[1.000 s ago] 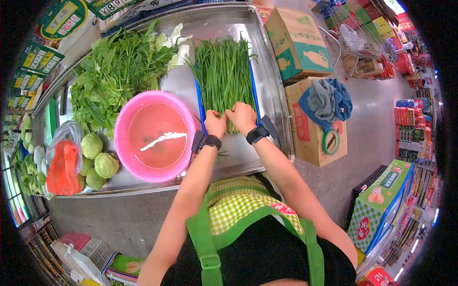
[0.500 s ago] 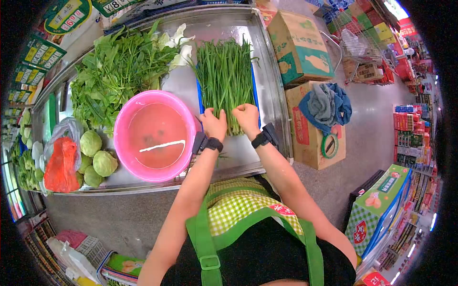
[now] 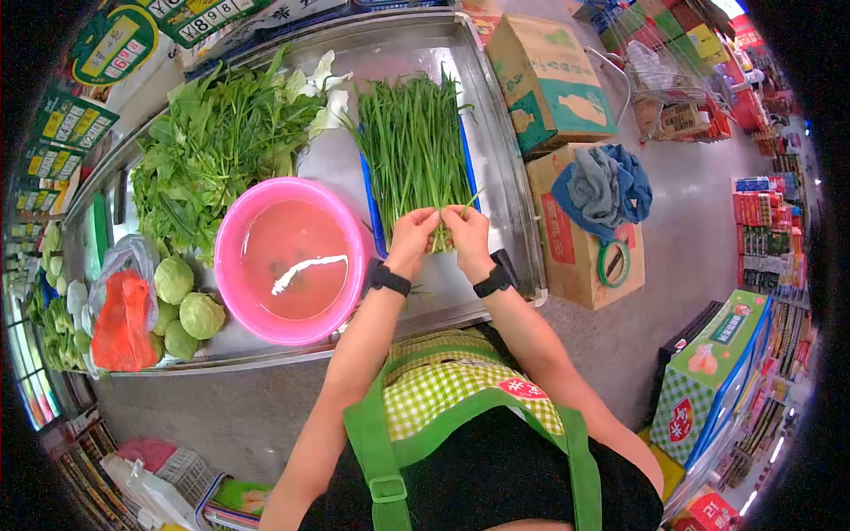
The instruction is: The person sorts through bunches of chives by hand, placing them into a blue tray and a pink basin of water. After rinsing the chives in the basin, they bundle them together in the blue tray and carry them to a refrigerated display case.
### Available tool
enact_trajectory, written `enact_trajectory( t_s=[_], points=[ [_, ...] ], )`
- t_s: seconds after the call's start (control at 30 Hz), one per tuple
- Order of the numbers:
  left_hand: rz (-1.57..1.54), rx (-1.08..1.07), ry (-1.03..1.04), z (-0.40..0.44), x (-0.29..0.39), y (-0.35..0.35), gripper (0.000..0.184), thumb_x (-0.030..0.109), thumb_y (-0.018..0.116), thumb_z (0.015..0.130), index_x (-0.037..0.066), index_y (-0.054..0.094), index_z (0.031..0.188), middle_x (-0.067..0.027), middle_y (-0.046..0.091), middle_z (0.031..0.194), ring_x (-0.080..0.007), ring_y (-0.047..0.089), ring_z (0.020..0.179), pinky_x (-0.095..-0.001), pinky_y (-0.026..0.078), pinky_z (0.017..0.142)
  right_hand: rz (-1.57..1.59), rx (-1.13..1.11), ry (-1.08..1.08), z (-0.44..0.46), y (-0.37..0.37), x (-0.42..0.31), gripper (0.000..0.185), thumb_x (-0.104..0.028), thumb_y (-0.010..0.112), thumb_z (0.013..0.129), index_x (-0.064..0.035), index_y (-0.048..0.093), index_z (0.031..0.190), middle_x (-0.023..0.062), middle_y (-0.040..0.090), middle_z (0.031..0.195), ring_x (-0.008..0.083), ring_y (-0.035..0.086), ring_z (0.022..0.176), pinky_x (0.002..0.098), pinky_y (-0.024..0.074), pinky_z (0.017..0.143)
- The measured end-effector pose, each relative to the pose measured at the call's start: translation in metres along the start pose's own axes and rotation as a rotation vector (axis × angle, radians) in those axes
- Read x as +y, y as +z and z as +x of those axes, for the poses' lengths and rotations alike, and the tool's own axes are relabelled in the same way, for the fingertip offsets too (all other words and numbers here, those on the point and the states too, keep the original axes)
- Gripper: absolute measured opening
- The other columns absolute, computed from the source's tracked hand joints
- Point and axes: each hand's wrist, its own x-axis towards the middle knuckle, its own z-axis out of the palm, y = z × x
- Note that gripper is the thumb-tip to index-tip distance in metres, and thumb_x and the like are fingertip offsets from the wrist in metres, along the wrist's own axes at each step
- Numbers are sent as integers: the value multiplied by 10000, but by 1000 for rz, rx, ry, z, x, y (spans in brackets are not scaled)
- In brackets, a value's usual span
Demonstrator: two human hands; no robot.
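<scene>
A thick bundle of long green garlic chives (image 3: 414,146) lies in a blue tray (image 3: 372,208) on the metal counter, stalk ends toward me. At those ends my left hand (image 3: 413,239) and my right hand (image 3: 471,239) meet, fingertips nearly touching. Both are closed in a pinch on a few stalks of the chives; the exact grip is partly hidden behind the fingers. One loose blade sticks out above the right hand. Left of the hands stands a pink basin (image 3: 225,252) holding cloudy water.
Leafy greens (image 3: 212,142) are heaped at the back left of the counter (image 3: 496,159). Round cabbages (image 3: 201,316) and a red plastic bag (image 3: 124,323) sit at the left. Cardboard boxes (image 3: 553,80) stand on the right, one topped with a blue cloth (image 3: 598,190).
My hands have come together at the stalk ends; the left moved right and the fingers now meet. The view has shifted slightly.
</scene>
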Motion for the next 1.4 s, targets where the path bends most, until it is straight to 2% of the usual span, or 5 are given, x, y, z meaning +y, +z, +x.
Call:
enact_trajectory(
  t_s=[0.37, 0.7, 0.97, 1.17, 1.4],
  points=[
    [243, 60, 236, -8, -2, -8, 201, 87, 630, 764, 25, 549, 937, -1, 580, 740, -77, 525, 659, -211, 422, 607, 95, -122, 47, -13, -8, 9, 137, -170, 601, 807, -46, 556, 845, -22, 504, 608, 53, 447, 501, 206, 379, 451],
    [153, 72, 214, -17, -14, -8, 191, 96, 632, 770, 41, 564, 940, 10, 570, 717, -71, 514, 623, -180, 396, 577, 112, -222, 58, -16, -17, 10, 156, -192, 583, 826, -37, 570, 814, -12, 509, 608, 58, 466, 511, 206, 392, 448],
    [-63, 139, -86, -28, 5, -11, 210, 128, 628, 778, 36, 540, 944, -26, 573, 857, -113, 518, 782, -254, 411, 677, -73, -271, -84, -22, -34, -5, 137, -161, 574, 828, -26, 567, 807, -6, 525, 615, 62, 482, 494, 205, 419, 456],
    [-133, 113, 25, -32, 8, -18, 144, 203, 649, 775, 150, 515, 782, 37, 575, 770, -106, 542, 778, -359, 377, 669, -159, -229, -204, -36, -46, -17, 161, -150, 570, 827, -5, 556, 759, -3, 515, 591, 58, 461, 481, 209, 375, 429],
    [-156, 158, 76, -47, 15, -22, 121, 149, 624, 793, 120, 510, 768, 9, 561, 719, -107, 547, 670, -261, 434, 595, -260, -278, -201, -47, -40, -24, 175, -150, 576, 819, 5, 537, 748, -10, 505, 585, 58, 468, 483, 216, 392, 432]
  ],
)
